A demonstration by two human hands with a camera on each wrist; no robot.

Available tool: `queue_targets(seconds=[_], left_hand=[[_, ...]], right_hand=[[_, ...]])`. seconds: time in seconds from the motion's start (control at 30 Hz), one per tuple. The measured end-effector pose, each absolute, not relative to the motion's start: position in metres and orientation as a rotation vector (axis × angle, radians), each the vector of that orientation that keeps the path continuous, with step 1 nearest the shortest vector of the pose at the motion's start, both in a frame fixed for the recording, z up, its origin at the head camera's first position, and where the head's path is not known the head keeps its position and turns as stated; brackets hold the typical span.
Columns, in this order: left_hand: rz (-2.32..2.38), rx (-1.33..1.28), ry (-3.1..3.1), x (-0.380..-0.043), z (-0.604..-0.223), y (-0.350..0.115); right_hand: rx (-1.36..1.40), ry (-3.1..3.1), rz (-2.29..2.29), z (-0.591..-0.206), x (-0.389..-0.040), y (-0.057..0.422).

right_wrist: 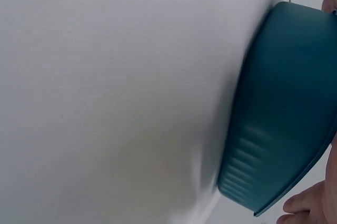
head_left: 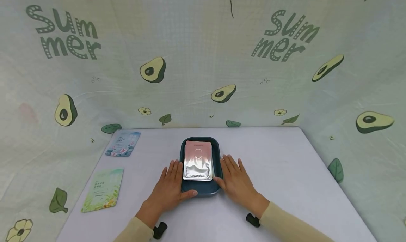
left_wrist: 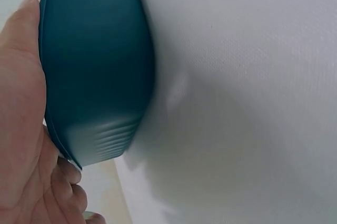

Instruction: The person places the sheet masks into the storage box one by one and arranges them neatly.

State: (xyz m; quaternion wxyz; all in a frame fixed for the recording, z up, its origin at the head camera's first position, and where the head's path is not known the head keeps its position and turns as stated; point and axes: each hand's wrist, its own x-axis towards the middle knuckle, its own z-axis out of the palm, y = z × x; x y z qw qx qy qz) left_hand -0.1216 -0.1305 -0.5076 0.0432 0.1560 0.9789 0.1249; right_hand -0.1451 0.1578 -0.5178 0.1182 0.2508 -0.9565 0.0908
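Observation:
A dark teal tray stands on the white table, with a pink and silver sachet lying in it. Something pale shows at the sachet's right edge, so more may lie beneath. My left hand rests along the tray's left side, fingers straight, its thumb over the near left corner. On the other side my right hand touches the right rim with straight fingers, its thumb at the edge. Both wrist views show the outer wall of the tray next to the palms.
Left of the tray lie a blue floral sachet at the back and a green floral sachet nearer the front. A printed cloth with avocados hangs behind and beside the table.

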Motion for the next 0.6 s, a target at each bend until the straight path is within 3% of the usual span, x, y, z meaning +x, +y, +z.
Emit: queue_targets(seconds=[0.6], left_hand=[[0.403, 0.48, 3.007, -0.1175, -0.5081, -0.1294]], right_hand=[[0.828, -2.973, 0.136, -0.509, -0.1378, 0.1574]])
